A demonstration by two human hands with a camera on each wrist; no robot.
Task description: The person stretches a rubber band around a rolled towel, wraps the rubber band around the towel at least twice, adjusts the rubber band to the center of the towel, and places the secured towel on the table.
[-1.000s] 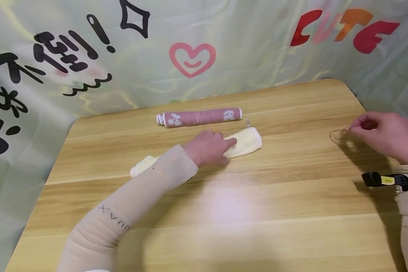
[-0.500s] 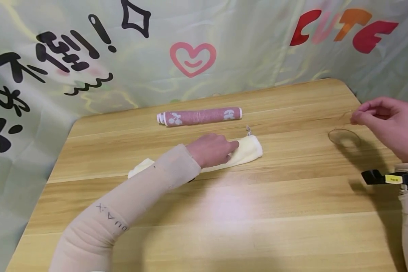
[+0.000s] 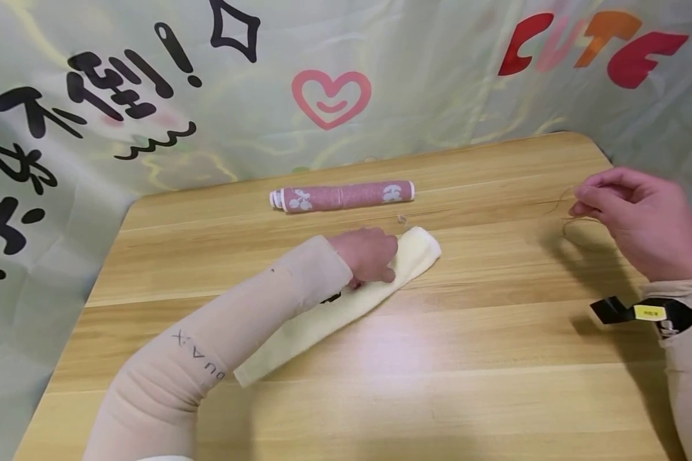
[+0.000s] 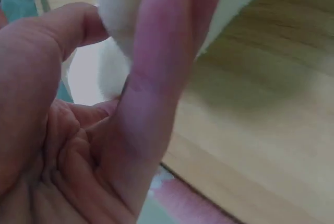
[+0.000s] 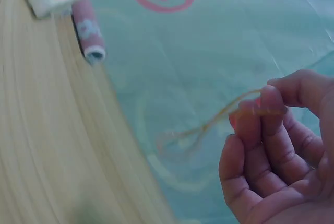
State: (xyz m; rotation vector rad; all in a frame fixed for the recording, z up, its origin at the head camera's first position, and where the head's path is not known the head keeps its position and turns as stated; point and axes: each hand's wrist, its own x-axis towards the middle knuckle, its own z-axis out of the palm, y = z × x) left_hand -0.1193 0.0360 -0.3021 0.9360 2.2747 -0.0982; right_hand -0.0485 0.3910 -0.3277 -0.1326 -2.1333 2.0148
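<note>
Your left hand (image 3: 369,253) gripped cream cloth (image 3: 346,309) well inside the desk's (image 3: 467,384) left edge; your right hand (image 3: 640,214) pinched an elastic band (image 5: 203,128) near the far-right corner.

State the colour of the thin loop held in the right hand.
The thin loop is yellowish tan; it shows best in the right wrist view.
</note>
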